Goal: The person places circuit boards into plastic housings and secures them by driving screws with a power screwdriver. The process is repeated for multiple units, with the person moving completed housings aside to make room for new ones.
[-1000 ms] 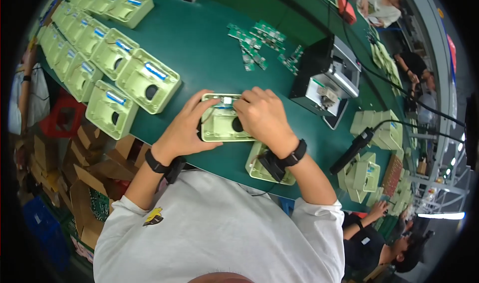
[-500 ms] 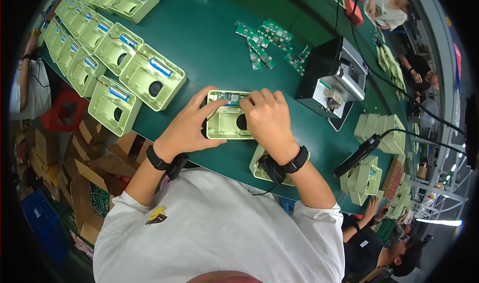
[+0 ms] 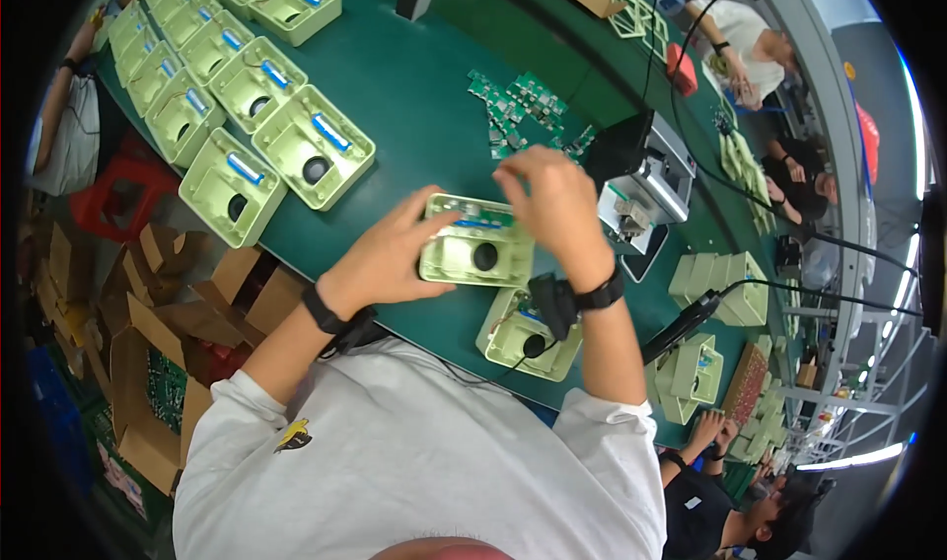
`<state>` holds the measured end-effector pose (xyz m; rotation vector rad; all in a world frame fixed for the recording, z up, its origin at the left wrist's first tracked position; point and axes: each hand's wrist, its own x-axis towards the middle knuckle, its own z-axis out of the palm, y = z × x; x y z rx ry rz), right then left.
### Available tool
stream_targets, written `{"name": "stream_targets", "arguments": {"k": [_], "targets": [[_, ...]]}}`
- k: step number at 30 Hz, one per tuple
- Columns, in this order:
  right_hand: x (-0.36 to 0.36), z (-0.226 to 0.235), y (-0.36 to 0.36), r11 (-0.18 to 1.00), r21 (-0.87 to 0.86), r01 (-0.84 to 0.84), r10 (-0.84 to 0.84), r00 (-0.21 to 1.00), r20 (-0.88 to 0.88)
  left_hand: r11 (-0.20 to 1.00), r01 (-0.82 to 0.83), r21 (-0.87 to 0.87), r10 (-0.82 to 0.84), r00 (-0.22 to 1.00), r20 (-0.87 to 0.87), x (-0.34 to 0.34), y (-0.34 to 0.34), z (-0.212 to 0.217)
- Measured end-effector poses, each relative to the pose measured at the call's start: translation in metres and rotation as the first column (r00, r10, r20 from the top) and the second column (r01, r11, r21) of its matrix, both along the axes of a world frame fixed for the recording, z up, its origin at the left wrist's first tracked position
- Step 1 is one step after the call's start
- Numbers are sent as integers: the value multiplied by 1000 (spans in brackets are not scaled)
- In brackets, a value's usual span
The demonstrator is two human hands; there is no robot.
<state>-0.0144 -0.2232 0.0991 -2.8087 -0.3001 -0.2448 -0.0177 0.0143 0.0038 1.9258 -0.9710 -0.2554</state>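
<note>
My left hand (image 3: pixel 380 262) grips the pale green housing (image 3: pixel 477 253) at its left edge, flat on the green table (image 3: pixel 414 106): open tray shape, round black hole, blue strip near the top. Right hand (image 3: pixel 554 205) pinches at its top edge. Second housing (image 3: pixel 528 335) just nearer. Rows of identical housings (image 3: pixel 237 86) far left; small green circuit boards (image 3: pixel 523 106) beyond.

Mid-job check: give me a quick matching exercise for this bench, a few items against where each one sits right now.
Things:
1. left hand
2. right hand
3. small circuit boards
4. second green housing

Places:
A. loose on the green mat, beyond the hands
B. gripping the left end of the held green housing
C. raised over that housing's upper right edge
D. on the mat under the right forearm

Pairs: 1-B, 2-C, 3-A, 4-D
</note>
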Motion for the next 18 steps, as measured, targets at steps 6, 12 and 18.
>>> {"name": "stream_targets", "arguments": {"k": [6, 12, 18], "targets": [[50, -41, -47, 973, -221, 71, -71, 997, 6, 970, 231, 76, -240, 961, 135, -12, -1, 47], [65, -64, -65, 988, 14, -155, 156, 980, -127, 711, -332, 620, -158, 784, 601, 107, 100, 69], [61, -50, -43, 970, -8, -244, 244, 970, -18, 746, -170, 644, -160, 893, 421, 130, 85, 74]]}}
